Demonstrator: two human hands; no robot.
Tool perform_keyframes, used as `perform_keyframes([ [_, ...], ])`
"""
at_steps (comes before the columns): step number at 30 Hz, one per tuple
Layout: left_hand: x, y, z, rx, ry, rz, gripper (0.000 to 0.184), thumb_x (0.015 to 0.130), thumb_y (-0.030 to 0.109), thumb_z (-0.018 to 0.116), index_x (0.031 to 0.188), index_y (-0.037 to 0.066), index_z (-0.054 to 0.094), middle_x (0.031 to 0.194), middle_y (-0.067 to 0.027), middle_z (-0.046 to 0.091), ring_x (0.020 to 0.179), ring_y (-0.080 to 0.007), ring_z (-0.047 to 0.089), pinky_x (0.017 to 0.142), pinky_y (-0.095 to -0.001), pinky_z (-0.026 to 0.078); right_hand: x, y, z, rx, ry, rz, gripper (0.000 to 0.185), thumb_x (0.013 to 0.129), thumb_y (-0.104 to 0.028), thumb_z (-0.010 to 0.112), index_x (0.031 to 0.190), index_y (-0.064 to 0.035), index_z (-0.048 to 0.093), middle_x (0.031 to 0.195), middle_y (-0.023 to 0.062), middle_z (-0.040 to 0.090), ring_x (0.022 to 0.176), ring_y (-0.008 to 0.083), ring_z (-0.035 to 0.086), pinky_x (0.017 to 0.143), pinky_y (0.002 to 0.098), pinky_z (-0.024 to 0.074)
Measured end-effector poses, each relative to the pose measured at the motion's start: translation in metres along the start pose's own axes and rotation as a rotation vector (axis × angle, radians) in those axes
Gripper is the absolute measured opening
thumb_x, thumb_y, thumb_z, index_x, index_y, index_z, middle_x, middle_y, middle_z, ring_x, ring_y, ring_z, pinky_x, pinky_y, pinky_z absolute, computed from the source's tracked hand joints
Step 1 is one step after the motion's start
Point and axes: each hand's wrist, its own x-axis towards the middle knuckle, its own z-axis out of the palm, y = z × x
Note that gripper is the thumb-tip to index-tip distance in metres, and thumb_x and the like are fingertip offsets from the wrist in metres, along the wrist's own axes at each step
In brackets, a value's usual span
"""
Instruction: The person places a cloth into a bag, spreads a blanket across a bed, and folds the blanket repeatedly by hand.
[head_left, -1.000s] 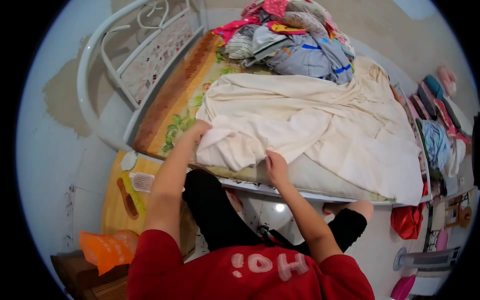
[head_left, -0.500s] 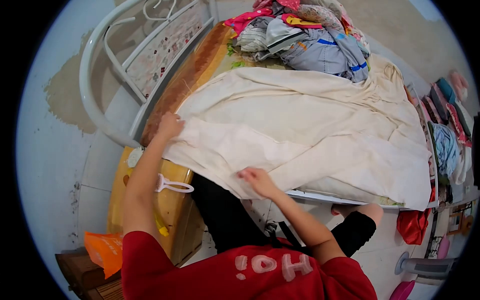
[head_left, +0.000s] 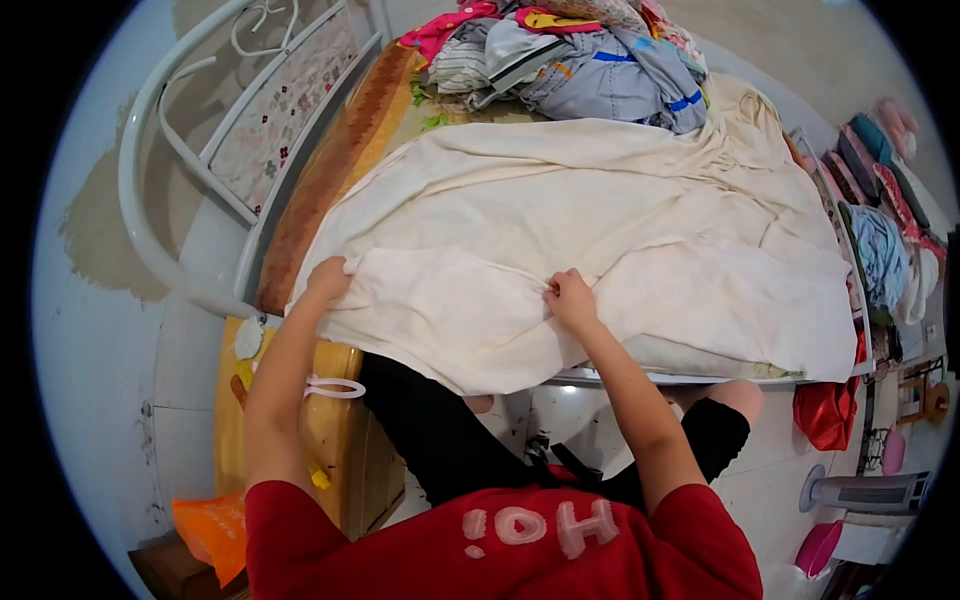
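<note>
Between the fingers of my left hand [head_left: 329, 281] and right hand [head_left: 572, 302], the cream sheet [head_left: 590, 195] lay low, leaving open room above. Past my right fingers, the clothes pile [head_left: 610, 85] blocked the far side. Outward of my left fingers curved the white bed frame [head_left: 150, 250]; the wooden cabinet [head_left: 335, 430] stood nearer me.

Cream cloth [head_left: 600, 210], creased, spread over a patterned mattress [head_left: 318, 195], near edge drooping, far right part bunched
</note>
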Motion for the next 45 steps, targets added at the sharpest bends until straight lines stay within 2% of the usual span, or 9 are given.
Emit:
perform_keyframes([
  [4, 0.001, 0.023, -0.079, -0.693, -0.302, -0.364, 0.019, 0.086, 0.017, 0.055, 0.097, 0.002, 0.057, 0.051, -0.0067, 0.053, 0.034, -0.0142, 0.048, 0.031, -0.0277, 0.035, 0.004, -0.011, -0.02, 0.049, 0.135, -0.118, 0.017, 0.074, -0.014, 0.062, 0.089, -0.0061, 0.059, 0.09, 0.0138, 0.055, 0.079, 0.0308, 0.057, 0.07, 0.0393, 0.0469],
  [9, 0.047, 0.011, -0.119, -0.964, 0.071, -0.313, 0.019, 0.086, 0.016, 0.054, 0.099, 0.003, 0.058, 0.062, -0.0097, 0.058, 0.041, -0.0144, 0.053, 0.036, -0.0267, 0.041, 0.045, -0.059, -0.093, 0.348, 0.316, -0.07, 0.015, 0.081, -0.017, 0.059, 0.089, -0.0032, 0.056, 0.073, 0.0141, 0.061, 0.068, 0.0298, 0.059, 0.061, 0.0358, 0.0459],
  [12, 0.094, 0.015, -0.128, -1.055, 0.21, -0.263, 0.025, 0.084, 0.019, 0.058, 0.102, 0.002, 0.056, 0.076, -0.0094, 0.061, 0.062, -0.0171, 0.061, 0.056, -0.0303, 0.052, 0.106, -0.067, -0.11, 0.21, 0.552, -0.26, 0.017, 0.083, -0.016, 0.057, 0.089, 0.0, 0.056, 0.074, 0.0151, 0.061, 0.071, 0.0304, 0.061, 0.063, 0.0361, 0.0465],
  [17, 0.122, 0.062, -0.097, -0.267, 0.723, -0.018, 0.063, 0.075, 0.028, 0.067, 0.125, 0.0, 0.041, 0.129, -0.03, 0.038, 0.117, -0.0429, 0.04, 0.099, -0.0427, 0.035, 0.165, -0.061, -0.102, 0.102, 0.692, -0.51, 0.036, 0.08, -0.012, 0.059, 0.114, -0.0033, 0.052, 0.12, 0.0211, 0.05, 0.113, 0.0352, 0.048, 0.093, 0.0378, 0.0388],
  [19, 0.092, 0.102, -0.1, -0.309, 0.525, 0.049, 0.076, 0.075, 0.029, 0.067, 0.136, 0.006, 0.027, 0.14, -0.0266, 0.024, 0.13, -0.038, 0.026, 0.102, -0.0398, 0.032, 0.141, -0.06, -0.095, 0.144, 0.643, -0.506, 0.043, 0.079, -0.009, 0.06, 0.12, -0.0039, 0.048, 0.124, 0.0192, 0.048, 0.115, 0.0333, 0.046, 0.096, 0.0362, 0.0369],
  [28, -0.031, 0.222, -0.047, -0.156, 0.023, 0.777, 0.039, 0.066, 0.024, 0.072, 0.094, 0.005, 0.052, 0.095, -0.0151, 0.047, 0.093, -0.0303, 0.048, 0.079, -0.0399, 0.041, -0.101, 0.038, -0.02, -0.007, 0.583, -0.094, 0.033, 0.07, -0.005, 0.063, 0.102, -0.0029, 0.053, 0.105, 0.0158, 0.051, 0.101, 0.0338, 0.046, 0.088, 0.042, 0.0365],
  [37, -0.014, 0.245, -0.015, -0.074, -0.047, 0.891, 0.012, 0.07, 0.013, 0.063, 0.076, 0.006, 0.057, 0.083, -0.0108, 0.049, 0.085, -0.0281, 0.049, 0.072, -0.038, 0.042, -0.094, 0.11, -0.068, -0.299, 0.705, -0.06, 0.027, 0.068, -0.003, 0.062, 0.094, -0.0081, 0.056, 0.102, 0.0109, 0.053, 0.1, 0.0316, 0.046, 0.089, 0.0453, 0.0327],
  [43, -0.033, 0.212, -0.053, 0.138, -0.137, 0.839, 0.006, 0.069, 0.013, 0.06, 0.068, 0.007, 0.061, 0.08, -0.0106, 0.052, 0.084, -0.0275, 0.05, 0.072, -0.0376, 0.043, -0.109, 0.088, -0.125, 0.119, 0.637, -0.144, 0.018, 0.074, 0.001, 0.057, 0.091, -0.0039, 0.056, 0.089, 0.0117, 0.057, 0.085, 0.0296, 0.053, 0.076, 0.0371, 0.0428],
  [45, -0.041, 0.206, -0.059, 0.273, -0.243, 0.796, 0.007, 0.07, 0.011, 0.057, 0.073, 0.007, 0.063, 0.082, -0.0114, 0.056, 0.087, -0.0283, 0.053, 0.073, -0.0374, 0.045, -0.133, 0.072, -0.142, 0.179, 0.253, -0.023, 0.015, 0.076, 0.001, 0.056, 0.092, -0.0024, 0.057, 0.084, 0.0136, 0.057, 0.077, 0.0304, 0.055, 0.069, 0.0348, 0.0454],
])
